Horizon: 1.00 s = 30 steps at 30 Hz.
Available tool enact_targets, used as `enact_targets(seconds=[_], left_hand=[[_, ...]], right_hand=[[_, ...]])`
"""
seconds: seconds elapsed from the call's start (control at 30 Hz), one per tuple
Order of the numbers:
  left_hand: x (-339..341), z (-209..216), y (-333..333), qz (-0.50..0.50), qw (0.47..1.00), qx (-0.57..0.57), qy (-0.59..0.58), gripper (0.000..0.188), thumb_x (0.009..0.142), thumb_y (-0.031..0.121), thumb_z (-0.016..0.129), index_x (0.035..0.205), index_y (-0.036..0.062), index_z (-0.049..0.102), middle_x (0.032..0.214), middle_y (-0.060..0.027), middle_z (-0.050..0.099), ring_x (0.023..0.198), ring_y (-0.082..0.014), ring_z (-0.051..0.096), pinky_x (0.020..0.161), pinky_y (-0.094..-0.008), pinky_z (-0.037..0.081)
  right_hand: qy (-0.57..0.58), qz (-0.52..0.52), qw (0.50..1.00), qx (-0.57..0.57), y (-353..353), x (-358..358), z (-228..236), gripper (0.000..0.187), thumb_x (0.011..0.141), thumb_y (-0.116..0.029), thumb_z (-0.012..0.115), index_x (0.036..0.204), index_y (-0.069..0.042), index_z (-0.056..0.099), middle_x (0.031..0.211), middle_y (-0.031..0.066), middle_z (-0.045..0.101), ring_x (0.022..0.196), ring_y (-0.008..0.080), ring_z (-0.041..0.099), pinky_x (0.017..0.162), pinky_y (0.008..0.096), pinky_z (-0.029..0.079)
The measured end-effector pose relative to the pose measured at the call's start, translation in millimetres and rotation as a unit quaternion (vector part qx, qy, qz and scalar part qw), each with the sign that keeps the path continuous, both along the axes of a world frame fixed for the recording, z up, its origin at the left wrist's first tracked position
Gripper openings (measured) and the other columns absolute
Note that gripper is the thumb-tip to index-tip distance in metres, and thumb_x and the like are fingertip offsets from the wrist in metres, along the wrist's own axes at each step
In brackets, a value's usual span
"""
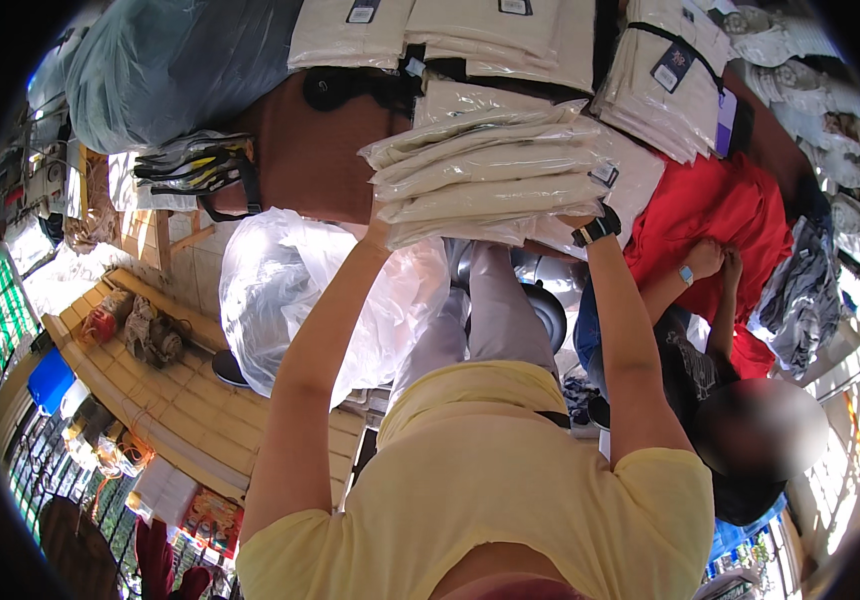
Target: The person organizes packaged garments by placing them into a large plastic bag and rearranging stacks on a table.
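Observation:
Between my two hands is a stack of folded cream garments in clear plastic bags (490, 175), several layers high, at the near edge of the brown table. At its left end my left hand (380, 232) grips the lower corner, the fingers mostly hidden behind the plastic. My right hand (580, 222), with a dark watch on the wrist, holds the right end from below, and its fingers are largely covered too. Just behind lie further piles of bagged cream garments (510, 45) with dark tags.
To the right a co-worker's hands (705, 260) handle red cloth (715, 215). A strapped bundle of cream garments (665, 75) sits at the back right. A big grey plastic sack (175, 70) and dark-yellow packets (195, 165) stand left. A translucent bag (320, 300) bulges below the table.

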State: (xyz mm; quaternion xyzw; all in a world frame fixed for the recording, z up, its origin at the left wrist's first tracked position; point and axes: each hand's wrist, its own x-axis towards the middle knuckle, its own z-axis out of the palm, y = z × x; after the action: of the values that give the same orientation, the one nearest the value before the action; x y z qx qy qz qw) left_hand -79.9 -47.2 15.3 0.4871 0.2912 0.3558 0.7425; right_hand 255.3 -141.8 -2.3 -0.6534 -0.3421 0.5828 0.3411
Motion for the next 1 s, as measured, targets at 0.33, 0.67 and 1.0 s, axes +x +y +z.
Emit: enact_targets(seconds=[0.33,0.67,1.0], left_hand=[[19.4,74.1,16.9,0.16,0.979,-0.071,0.102,0.043,0.076,0.01,0.074,0.114,-0.0001,0.057,0.106,-0.0101,0.064,0.096,-0.0188,0.061,0.082,-0.031,0.051],[-114.6,-11.7,-13.7,0.375,0.864,-0.336,-0.029,0.051,0.083,0.028,0.067,0.12,-0.0031,0.053,0.114,-0.0125,0.059,0.103,-0.0235,0.059,0.09,-0.035,0.048],[-134.5,-37.5,-14.8,0.5,0.816,-0.287,0.035,0.061,0.075,0.015,0.077,0.126,0.0044,0.047,0.118,-0.009,0.055,0.105,-0.0208,0.056,0.087,-0.0339,0.05]], right_hand=[[-0.052,0.201,0.97,0.124,132.1,-63.5,129.0,0.056,0.072,-0.032,0.079,0.114,-0.001,0.06,0.107,0.0101,0.066,0.098,0.0174,0.061,0.087,0.0316,0.047],[-0.134,0.481,0.864,0.065,254.5,-256.4,52.4,0.091,0.05,-0.059,0.08,0.12,-0.004,0.059,0.11,0.0165,0.065,0.1,0.0273,0.064,0.089,0.0342,0.048],[-0.218,0.414,0.883,0.043,262.9,-294.2,21.1,0.087,0.058,-0.058,0.077,0.122,-0.003,0.056,0.121,0.0194,0.059,0.111,0.029,0.058,0.094,0.0346,0.046]])
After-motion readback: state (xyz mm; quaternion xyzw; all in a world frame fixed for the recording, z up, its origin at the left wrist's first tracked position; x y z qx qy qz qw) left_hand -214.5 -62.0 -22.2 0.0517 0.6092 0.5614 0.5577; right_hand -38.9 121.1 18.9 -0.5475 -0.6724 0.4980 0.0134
